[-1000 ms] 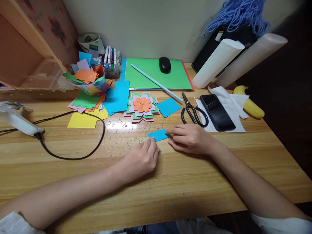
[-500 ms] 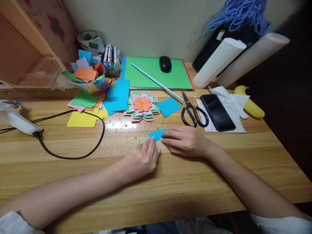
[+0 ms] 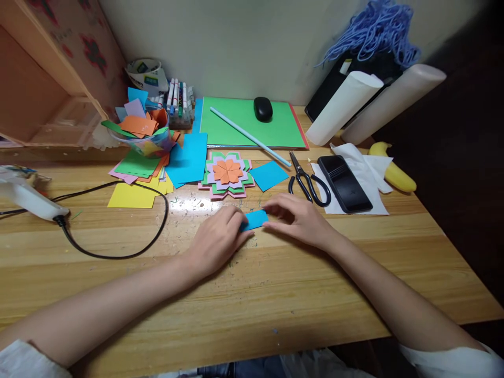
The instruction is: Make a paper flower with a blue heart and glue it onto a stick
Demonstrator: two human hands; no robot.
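A small folded strip of blue paper (image 3: 255, 219) lies at the middle of the table between my hands. My left hand (image 3: 220, 236) is closed on its left end, the thumb below and the fingers curled over. My right hand (image 3: 299, 220) grips the right end, with thumb and fingertips at its corners. Just behind is a layered paper flower (image 3: 227, 172) in orange, lilac, green and pink. A square of blue paper (image 3: 269, 176) lies beside the flower, and black-handled scissors (image 3: 305, 181) rest right of that.
A phone (image 3: 345, 184) lies on white tissue, near a banana (image 3: 394, 173). A mouse (image 3: 263, 109) and a pale blue stick (image 3: 252, 137) are on a green sheet (image 3: 224, 134). At left stand a cup of paper scraps (image 3: 139, 139), a glue gun (image 3: 31, 199) and its looping cord (image 3: 118, 256).
My left fingers have gone from pressing on top of the strip to gripping its left end. My right hand has shifted to its right edge, fingers more curved. The view has turned slightly.
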